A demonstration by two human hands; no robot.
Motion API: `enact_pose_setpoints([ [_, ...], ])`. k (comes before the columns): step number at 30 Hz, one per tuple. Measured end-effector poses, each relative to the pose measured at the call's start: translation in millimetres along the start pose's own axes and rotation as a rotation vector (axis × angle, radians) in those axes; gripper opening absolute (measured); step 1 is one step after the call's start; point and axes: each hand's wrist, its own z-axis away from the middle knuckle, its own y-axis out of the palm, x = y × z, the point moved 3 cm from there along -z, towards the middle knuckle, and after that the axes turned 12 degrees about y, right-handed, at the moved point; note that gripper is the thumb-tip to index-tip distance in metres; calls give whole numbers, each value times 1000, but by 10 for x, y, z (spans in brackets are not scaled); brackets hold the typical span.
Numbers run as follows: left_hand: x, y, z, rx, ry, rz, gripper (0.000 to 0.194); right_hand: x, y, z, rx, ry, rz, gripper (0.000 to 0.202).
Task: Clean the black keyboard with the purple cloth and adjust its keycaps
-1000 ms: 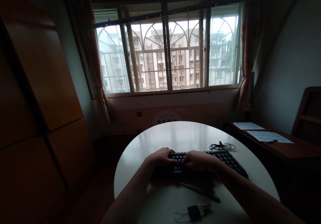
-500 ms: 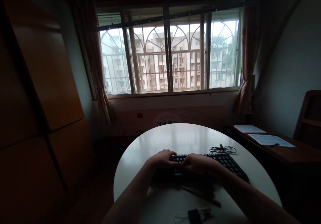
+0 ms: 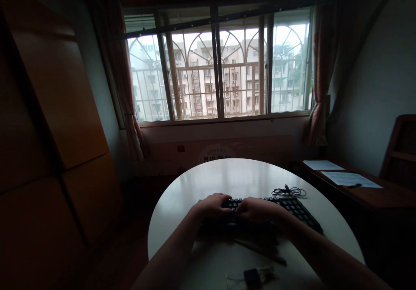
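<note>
A black keyboard [image 3: 297, 212] lies on a round white table [image 3: 182, 186]. My left hand [image 3: 214, 205] is over its left part, with the thumb and a forefinger apart and a gap between them where keys show. Just to the right, my right hand [image 3: 256, 210] is over the middle keys, its fingers curled down and mostly hidden beneath the hand. The two hands are close together near the thumbs. Behind the keyboard sits a coiled black cable [image 3: 288, 191]. A thin dark stick-like item [image 3: 260, 252] lies in front of the keyboard.
At the table's near edge is a small dark block [image 3: 251, 277] with blurred items beside it. A brown side table [image 3: 396, 198] at the right holds paper sheets [image 3: 351, 179] and a dark pen [image 3: 355, 185]. An orange-brown cabinet [image 3: 61, 95] stands at the left.
My left hand has shifted slightly to the right along the keyboard. My right hand has hardly moved.
</note>
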Motion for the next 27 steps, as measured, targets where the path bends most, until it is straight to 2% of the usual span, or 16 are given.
enact_pose_setpoints([
  [5, 3, 2, -4, 2, -11, 1, 64, 37, -18, 33, -29, -5, 23, 30],
  [18, 11, -8, 5, 1, 22, 35, 63, 65, -44, 81, 10, 15, 61, 30],
  [27, 83, 30, -14, -1, 45, 13, 65, 57, -45, 91, -7, 45, 84, 30],
])
